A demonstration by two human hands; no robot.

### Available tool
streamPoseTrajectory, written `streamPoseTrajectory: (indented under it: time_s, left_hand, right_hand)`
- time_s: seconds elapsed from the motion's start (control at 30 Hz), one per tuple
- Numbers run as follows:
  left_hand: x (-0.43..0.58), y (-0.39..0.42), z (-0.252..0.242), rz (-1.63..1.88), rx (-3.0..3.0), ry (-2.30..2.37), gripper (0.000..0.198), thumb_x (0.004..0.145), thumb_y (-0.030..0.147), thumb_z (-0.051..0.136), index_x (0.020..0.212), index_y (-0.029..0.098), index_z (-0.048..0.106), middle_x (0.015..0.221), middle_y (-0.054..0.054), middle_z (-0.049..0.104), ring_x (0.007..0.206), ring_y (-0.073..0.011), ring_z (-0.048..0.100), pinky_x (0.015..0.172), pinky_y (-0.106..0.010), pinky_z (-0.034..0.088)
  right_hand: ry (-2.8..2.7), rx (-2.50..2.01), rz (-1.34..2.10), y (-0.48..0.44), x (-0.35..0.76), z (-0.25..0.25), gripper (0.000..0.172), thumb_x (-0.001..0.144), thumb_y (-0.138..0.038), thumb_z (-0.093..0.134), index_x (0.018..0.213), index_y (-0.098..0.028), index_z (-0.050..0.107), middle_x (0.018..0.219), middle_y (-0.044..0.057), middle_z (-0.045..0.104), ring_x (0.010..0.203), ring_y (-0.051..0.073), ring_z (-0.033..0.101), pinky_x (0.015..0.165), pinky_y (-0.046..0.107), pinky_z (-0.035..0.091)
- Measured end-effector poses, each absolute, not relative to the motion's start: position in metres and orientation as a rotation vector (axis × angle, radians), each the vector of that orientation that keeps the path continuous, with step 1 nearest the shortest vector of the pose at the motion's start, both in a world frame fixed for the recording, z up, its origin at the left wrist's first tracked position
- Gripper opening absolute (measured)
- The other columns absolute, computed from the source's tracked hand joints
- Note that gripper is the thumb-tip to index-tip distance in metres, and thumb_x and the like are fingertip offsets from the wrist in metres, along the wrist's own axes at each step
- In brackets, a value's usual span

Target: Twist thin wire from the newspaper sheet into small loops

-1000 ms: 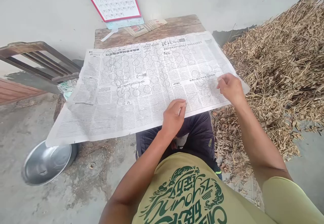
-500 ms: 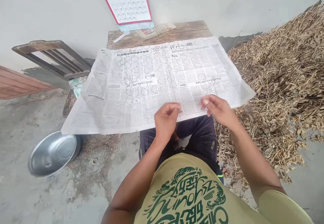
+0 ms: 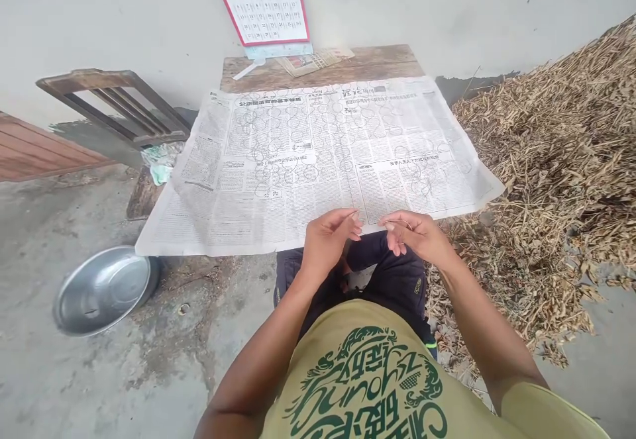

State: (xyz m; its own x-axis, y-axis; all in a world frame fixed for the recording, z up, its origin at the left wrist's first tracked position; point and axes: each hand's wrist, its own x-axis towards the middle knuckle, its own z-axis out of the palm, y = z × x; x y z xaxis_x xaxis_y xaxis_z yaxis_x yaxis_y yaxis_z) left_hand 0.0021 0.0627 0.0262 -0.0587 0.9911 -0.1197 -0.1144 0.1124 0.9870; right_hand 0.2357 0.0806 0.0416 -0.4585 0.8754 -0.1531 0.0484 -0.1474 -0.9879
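A large open newspaper (image 3: 298, 161) lies spread over a small wooden table (image 3: 377, 61), hanging past its edges. Both hands hover together just above the paper's near edge, over my lap. My left hand (image 3: 325, 240) has its fingertips pinched. My right hand (image 3: 417, 237) faces it a few centimetres away, thumb and forefinger pressed together too. A very thin pale strand seems to show at the right fingertips, but it is too fine to name. Neither hand touches the newspaper.
A wall calendar (image 3: 263, 8) leans at the table's back beside a folded paper (image 3: 313, 61). A metal basin (image 3: 102, 290) sits on the concrete floor at left, a slatted wooden frame (image 3: 114, 104) behind it. A big heap of dry stalks (image 3: 556, 161) fills the right.
My right hand left the right part of the newspaper and came down to the near edge beside my left hand. My left hand lifted off the paper and pinched its fingers.
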Motion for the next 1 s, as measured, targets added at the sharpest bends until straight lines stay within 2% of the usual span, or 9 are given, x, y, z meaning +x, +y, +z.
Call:
streamPoseTrajectory:
  time_s: [0.1, 0.17, 0.27, 0.43, 0.63, 0.8, 0.9, 1.0]
  left_hand:
    - [0.0, 0.058, 0.019, 1.235, 1.304, 1.358, 0.026, 0.102, 0.042, 0.073, 0.11, 0.021, 0.086, 0.083, -0.003, 0.081, 0.065, -0.0149, 0.071, 0.068, -0.03, 0.063]
    - [-0.001, 0.056, 0.016, 1.233, 1.468, 1.42, 0.025, 0.106, 0.039, 0.068, 0.113, 0.022, 0.085, 0.082, -0.002, 0.08, 0.065, -0.0147, 0.07, 0.069, -0.03, 0.061]
    - [-0.001, 0.054, 0.016, 1.239, 1.629, 1.492, 0.024, 0.108, 0.034, 0.063, 0.114, 0.021, 0.083, 0.081, -0.002, 0.079, 0.069, -0.0162, 0.072, 0.069, -0.03, 0.059]
    - [-0.002, 0.053, 0.019, 1.256, 1.834, 1.5, 0.025, 0.111, 0.03, 0.058, 0.116, 0.021, 0.081, 0.08, -0.002, 0.077, 0.07, -0.0165, 0.072, 0.07, -0.03, 0.058]
    - [-0.005, 0.054, 0.019, 1.231, 2.055, 1.511, 0.027, 0.112, 0.031, 0.057, 0.107, 0.019, 0.08, 0.08, -0.004, 0.078, 0.068, -0.0175, 0.069, 0.07, -0.031, 0.055]
    - [-0.003, 0.052, 0.02, 1.169, 1.926, 1.558, 0.029, 0.112, 0.031, 0.055, 0.099, 0.021, 0.079, 0.077, -0.003, 0.077, 0.065, -0.0172, 0.068, 0.068, -0.03, 0.051]
    - [-0.001, 0.05, 0.024, 1.178, 1.708, 1.541, 0.025, 0.11, 0.036, 0.06, 0.108, 0.023, 0.081, 0.082, -0.003, 0.078, 0.069, -0.0176, 0.069, 0.072, -0.03, 0.053]
    - [0.003, 0.043, 0.031, 1.258, 1.471, 1.517, 0.028, 0.104, 0.043, 0.072, 0.124, 0.024, 0.08, 0.098, -0.005, 0.082, 0.08, -0.0192, 0.072, 0.074, -0.029, 0.056]
  right_hand:
    - [-1.483, -1.08, 1.673, 0.076, 0.231, 0.043, 0.043, 0.099, -0.059, 0.078, 0.117, -0.02, 0.079, 0.068, -0.001, 0.073, 0.052, 0.013, 0.063, 0.048, 0.024, 0.047]
    - [-1.508, -1.085, 1.628, 0.072, 0.227, 0.045, 0.043, 0.103, -0.06, 0.071, 0.114, -0.019, 0.079, 0.066, -0.001, 0.072, 0.051, 0.013, 0.063, 0.048, 0.025, 0.047]
    - [-1.577, -1.086, 1.545, 0.067, 0.222, 0.045, 0.044, 0.108, -0.06, 0.063, 0.111, -0.019, 0.08, 0.064, -0.001, 0.072, 0.051, 0.013, 0.062, 0.049, 0.025, 0.048]
    - [-1.546, -1.104, 1.565, 0.063, 0.22, 0.04, 0.046, 0.107, -0.062, 0.063, 0.11, -0.02, 0.08, 0.064, -0.001, 0.071, 0.049, 0.013, 0.062, 0.047, 0.025, 0.047]
    - [-1.545, -1.094, 1.614, 0.061, 0.221, 0.038, 0.048, 0.107, -0.064, 0.063, 0.11, -0.019, 0.079, 0.064, -0.001, 0.072, 0.049, 0.013, 0.063, 0.047, 0.025, 0.048]
    - [-1.523, -1.067, 1.653, 0.058, 0.216, 0.034, 0.05, 0.106, -0.067, 0.063, 0.109, -0.019, 0.079, 0.064, -0.001, 0.073, 0.049, 0.013, 0.065, 0.046, 0.025, 0.048]
    - [-1.441, -1.05, 1.678, 0.058, 0.214, 0.032, 0.05, 0.104, -0.069, 0.065, 0.108, -0.021, 0.079, 0.075, 0.004, 0.079, 0.061, 0.017, 0.075, 0.05, 0.026, 0.053]
    - [-1.381, -1.057, 1.587, 0.058, 0.215, 0.031, 0.047, 0.103, -0.067, 0.068, 0.104, -0.022, 0.08, 0.094, 0.008, 0.084, 0.081, 0.021, 0.079, 0.065, 0.032, 0.063]
